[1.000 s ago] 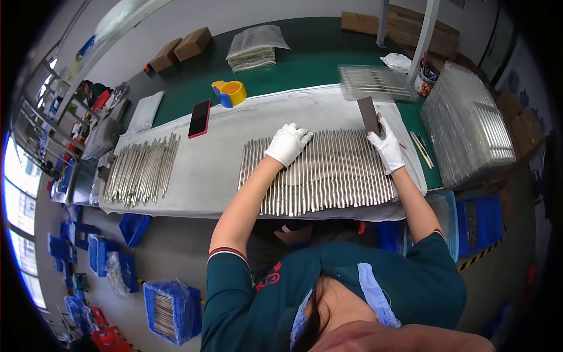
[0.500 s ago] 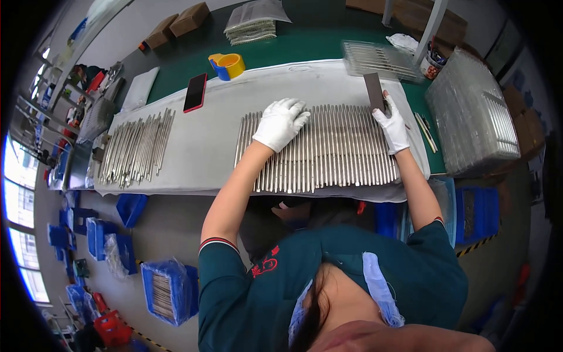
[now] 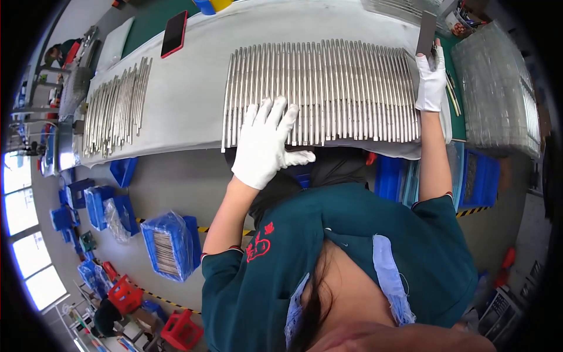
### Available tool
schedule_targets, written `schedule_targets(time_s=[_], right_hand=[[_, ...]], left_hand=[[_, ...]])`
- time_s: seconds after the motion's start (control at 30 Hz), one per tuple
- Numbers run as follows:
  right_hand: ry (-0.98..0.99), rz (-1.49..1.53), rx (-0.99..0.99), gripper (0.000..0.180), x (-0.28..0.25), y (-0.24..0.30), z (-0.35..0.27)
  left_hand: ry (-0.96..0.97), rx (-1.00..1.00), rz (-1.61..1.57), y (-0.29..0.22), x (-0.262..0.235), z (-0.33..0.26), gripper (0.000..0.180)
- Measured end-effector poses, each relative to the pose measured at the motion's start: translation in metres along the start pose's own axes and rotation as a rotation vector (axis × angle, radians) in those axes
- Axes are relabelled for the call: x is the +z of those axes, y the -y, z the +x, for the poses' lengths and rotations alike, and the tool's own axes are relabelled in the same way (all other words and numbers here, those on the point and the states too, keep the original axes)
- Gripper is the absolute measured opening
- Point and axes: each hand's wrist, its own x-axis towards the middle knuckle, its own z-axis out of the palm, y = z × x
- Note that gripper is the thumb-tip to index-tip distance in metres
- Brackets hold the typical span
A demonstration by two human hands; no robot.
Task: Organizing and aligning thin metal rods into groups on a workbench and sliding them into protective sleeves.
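Note:
A long row of thin metal rods (image 3: 328,88) lies side by side on the white cloth (image 3: 187,94) of the table. My left hand (image 3: 261,144), in a white glove, is spread at the row's front edge, its fingertips over the near ends of the rods and its thumb pointing right. Just past the row's right end, my gloved right hand (image 3: 431,85), with bare thumb and fingertip showing, grips a dark grey flat strip (image 3: 427,30) that stands up from the fingers.
A looser group of rods (image 3: 117,108) lies on the left. Farther back are a red-edged phone (image 3: 174,34) and a blue-and-yellow tape dispenser (image 3: 212,4). Stacked clear plastic trays (image 3: 495,88) stand at the right, near pens (image 3: 453,94). Blue bins (image 3: 170,246) sit on the floor.
My left hand has come back from the middle of the rods to their near edge and spread its fingers. My right hand has moved right, off the rods, still with the strip. The view has tilted downward.

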Motion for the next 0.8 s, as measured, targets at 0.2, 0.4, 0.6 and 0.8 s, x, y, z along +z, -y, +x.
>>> schedule_targets(time_s=[0.2,0.4,0.6,0.8], right_hand=[[0.006,0.033,0.007,0.064,0.002,0.001,-0.003],[0.042,0.061,0.018,0.066,0.007,0.003,-0.001],[0.06,0.047,0.026,0.067,-0.002,0.0,-0.004],[0.113,0.005,-0.014,0.068,0.005,-0.005,-0.001]], left_hand=[[0.017,0.071,-0.058,-0.02,0.017,0.022,0.092],[-0.028,0.06,-0.021,-0.022,0.021,0.029,0.082],[-0.188,-0.063,0.132,0.012,-0.008,0.011,0.068],[-0.194,-0.563,0.271,0.046,-0.01,-0.009,0.044]])
